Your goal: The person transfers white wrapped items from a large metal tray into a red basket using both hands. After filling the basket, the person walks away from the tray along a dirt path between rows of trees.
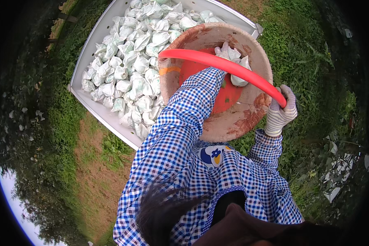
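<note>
My left hand, in a striped knit glove, reaches into a round fabric-lined basket with a red bottom. Its fingers lie beside a white wrapped bundle; the red handle partly hides the hand, so its grip is unclear. A second white bundle rests just below, against the basket's inner wall. My right hand, gloved alike, is closed around the right end of the thick red arched handle. The basket overlaps the right part of a pile of white wrapped bundles with green print.
The pile lies in a grey metal cart bed with raised side walls; its corner sticks out beyond the basket. Grass and a patch of bare brown ground surround it. Leafy plants stand at both sides.
</note>
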